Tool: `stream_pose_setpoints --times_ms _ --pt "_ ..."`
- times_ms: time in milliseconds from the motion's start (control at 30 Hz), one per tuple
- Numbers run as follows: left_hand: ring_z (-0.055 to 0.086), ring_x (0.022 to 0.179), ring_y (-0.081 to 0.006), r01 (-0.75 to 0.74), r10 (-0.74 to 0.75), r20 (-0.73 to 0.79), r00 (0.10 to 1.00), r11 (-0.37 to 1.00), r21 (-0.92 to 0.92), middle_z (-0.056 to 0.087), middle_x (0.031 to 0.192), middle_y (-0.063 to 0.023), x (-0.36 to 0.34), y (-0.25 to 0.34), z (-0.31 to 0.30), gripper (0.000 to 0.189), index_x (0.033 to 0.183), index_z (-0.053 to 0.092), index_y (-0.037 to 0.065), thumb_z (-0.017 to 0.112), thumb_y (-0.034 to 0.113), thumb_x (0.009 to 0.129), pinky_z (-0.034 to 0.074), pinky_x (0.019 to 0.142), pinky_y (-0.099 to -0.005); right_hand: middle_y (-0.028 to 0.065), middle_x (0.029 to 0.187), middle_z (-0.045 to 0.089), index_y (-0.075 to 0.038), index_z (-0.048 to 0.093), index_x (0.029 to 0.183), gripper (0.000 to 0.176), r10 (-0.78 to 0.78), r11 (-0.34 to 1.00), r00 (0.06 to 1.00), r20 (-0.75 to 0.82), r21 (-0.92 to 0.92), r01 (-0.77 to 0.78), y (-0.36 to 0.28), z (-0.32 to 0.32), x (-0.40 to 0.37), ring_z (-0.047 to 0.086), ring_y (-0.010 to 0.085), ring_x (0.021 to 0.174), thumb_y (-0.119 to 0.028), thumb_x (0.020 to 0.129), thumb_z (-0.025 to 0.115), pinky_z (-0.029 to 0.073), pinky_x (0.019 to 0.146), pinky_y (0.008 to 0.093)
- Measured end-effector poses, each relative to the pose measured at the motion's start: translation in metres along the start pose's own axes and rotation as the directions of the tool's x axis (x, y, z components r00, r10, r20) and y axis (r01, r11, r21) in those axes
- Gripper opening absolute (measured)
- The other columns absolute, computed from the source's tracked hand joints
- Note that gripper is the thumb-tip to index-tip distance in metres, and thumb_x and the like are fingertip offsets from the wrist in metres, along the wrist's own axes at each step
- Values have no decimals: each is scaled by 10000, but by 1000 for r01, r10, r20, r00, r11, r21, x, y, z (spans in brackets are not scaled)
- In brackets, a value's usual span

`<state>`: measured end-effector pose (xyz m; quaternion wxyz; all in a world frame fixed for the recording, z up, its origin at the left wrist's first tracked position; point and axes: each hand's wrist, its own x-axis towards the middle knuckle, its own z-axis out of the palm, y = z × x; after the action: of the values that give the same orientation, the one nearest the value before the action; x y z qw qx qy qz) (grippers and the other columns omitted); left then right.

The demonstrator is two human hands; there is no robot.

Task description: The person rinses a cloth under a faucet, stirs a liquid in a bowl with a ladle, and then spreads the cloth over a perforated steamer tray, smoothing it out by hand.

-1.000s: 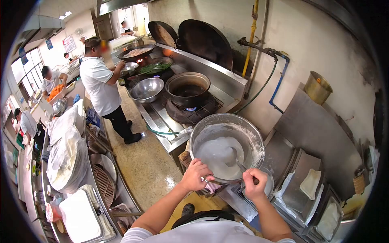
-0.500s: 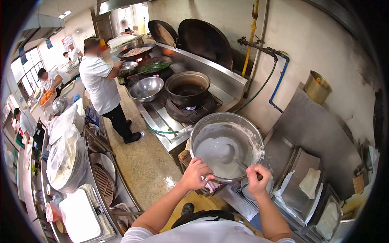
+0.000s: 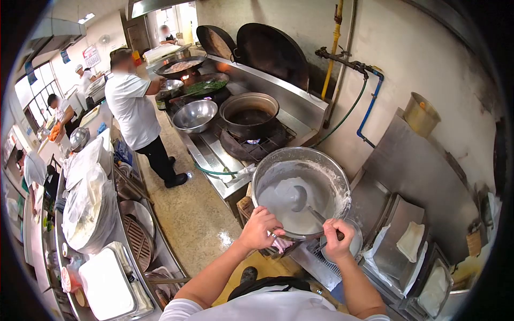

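A large round metal bowl (image 3: 342,179) stands in front of me, its inner wall smeared white. Thick greyish-white liquid (image 3: 276,200) fills its lower part. My left hand (image 3: 261,231) is closed on the near-left rim. At the near-right side, my right hand (image 3: 338,243) wraps round the handle of a ladle (image 3: 298,199). The ladle's head rests at the liquid's surface, with its round shape showing. A pink cloth (image 3: 281,244) lies below the rim beside my left hand.
Ahead is a stove with a dark pot (image 3: 249,115), a steel bowl (image 3: 195,116) and woks. A co-worker (image 3: 131,101) stands at it. Lidded steel fryers (image 3: 399,235) are at right. On the left counter are a plastic-covered container (image 3: 88,214) and a white tray (image 3: 107,283).
The ladle's head has shifted slightly up and left and shows more above the liquid. My right hand has moved a little, while my left hand stays on the rim.
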<state>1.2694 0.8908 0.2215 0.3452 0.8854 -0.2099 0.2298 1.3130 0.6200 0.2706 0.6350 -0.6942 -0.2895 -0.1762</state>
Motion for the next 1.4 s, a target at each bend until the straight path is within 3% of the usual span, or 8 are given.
stream_pose_setpoints --times_ms 100,233,500,700,900,1100,1333,1400 --pt "620 908 -273 -3 3 7 1000 1000 2 670 838 -30 0 -1 2 178 882 762 146 858 261 787 426 1072 -485 82 643 587 -7 478 670 289 92 990 995 45 -111 -87 -40 -12 14 532 135 588 58 889 654 419 564 298" --pt "623 910 -274 8 -8 7 1000 1000 -6 668 834 -35 0 -1 3 182 877 763 145 859 269 785 425 1067 -483 59 654 602 -4 488 683 272 255 946 964 -82 228 -231 -45 -14 9 551 124 595 32 903 644 439 560 297" --pt "624 903 -284 -2 2 -1 1000 1000 14 645 810 -40 -1 -2 4 178 875 764 145 856 273 790 420 1082 -492 79 618 568 -5 495 677 286 -19 1000 1000 -1 -24 19 -3 4 2 535 137 561 30 905 664 419 534 310" --pt "623 904 -277 10 -10 8 1000 1000 4 650 814 -36 0 0 2 184 877 763 148 860 277 788 419 1086 -494 92 614 567 -7 474 669 304 156 987 969 193 -79 -143 -62 -17 18 558 170 582 -21 902 670 445 586 322" --pt "620 897 -272 7 -7 12 1000 1000 5 658 821 -32 0 -2 4 180 879 764 149 860 272 788 417 1088 -491 63 609 579 -24 496 647 312 59 990 995 -78 130 -48 -17 24 4 512 131 535 -8 883 699 379 508 299" --pt "620 898 -272 13 -13 29 999 1000 -5 666 829 -32 0 -4 3 187 883 765 148 853 287 794 415 1091 -498 95 583 560 -16 502 647 303 75 981 981 180 -189 -40 -29 -7 18 538 147 524 -15 863 714 386 509 304" --pt "618 896 -280 -2 1 27 1000 1000 25 675 837 -34 1 -2 3 199 887 766 142 846 304 802 419 1089 -493 77 590 564 -2 497 641 312 112 950 986 119 277 -142 -45 3 16 521 151 528 27 897 674 401 524 314" --pt "616 895 -281 -10 9 21 1000 999 35 674 836 -34 1 -3 4 204 887 766 139 847 305 802 422 1084 -491 79 612 555 4 492 654 298 -56 982 993 101 186 36 -32 16 14 510 159 539 60 896 656 402 525 320"
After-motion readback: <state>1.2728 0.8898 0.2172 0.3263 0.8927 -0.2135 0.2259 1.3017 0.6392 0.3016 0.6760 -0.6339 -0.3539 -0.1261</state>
